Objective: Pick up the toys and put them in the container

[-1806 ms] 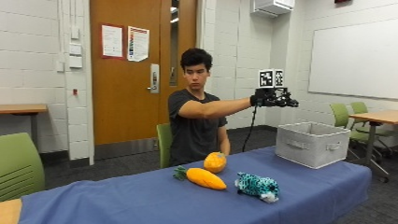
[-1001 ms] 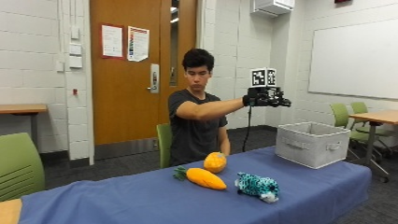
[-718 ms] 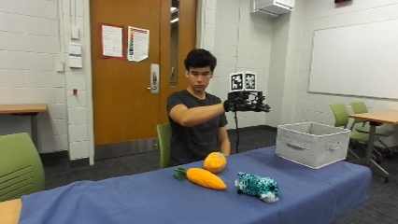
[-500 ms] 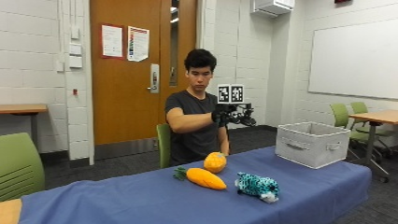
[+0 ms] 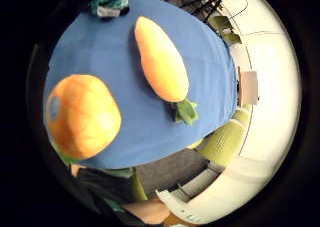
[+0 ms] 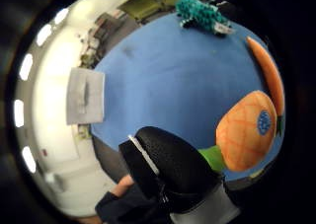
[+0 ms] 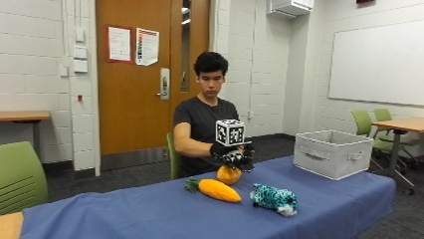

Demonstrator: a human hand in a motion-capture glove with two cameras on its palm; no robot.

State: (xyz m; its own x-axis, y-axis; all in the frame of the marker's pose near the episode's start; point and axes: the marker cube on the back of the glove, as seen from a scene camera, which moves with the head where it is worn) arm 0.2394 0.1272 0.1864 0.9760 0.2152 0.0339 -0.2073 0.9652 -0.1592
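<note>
Classroom with white block walls, a wooden door (image 7: 142,79) and a whiteboard (image 7: 377,62); a long table with a blue cloth (image 7: 132,211) runs across the front. A person sits behind it, gloved right hand (image 7: 235,157) held out over the cloth just above the round orange plush fruit (image 7: 229,175). The hand holds nothing; fingers point down toward the fruit, and whether they touch it cannot be told from the outside view. In the thumb side palm view a black gloved finger (image 6: 168,167) sits in the foreground, apart from the fruit (image 6: 247,130), so the grip looks relaxed and not closed on anything. The fruit has a blue patch and a green leaf bit at its base. Just beside it, nearer the camera in the outside view, lies the plush carrot (image 7: 215,189), lying flat, green top toward the person's right. In the little finger side palm view the carrot (image 5: 160,59) and the fruit (image 5: 82,116) lie near each other but apart. Further along the cloth lies the teal spotted plush animal (image 7: 273,198), near the carrot's tip, not touching. The grey fabric container (image 7: 331,153) stands at the table's far end, well apart from the three toys. Green chairs (image 7: 20,177) stand around the room.
</note>
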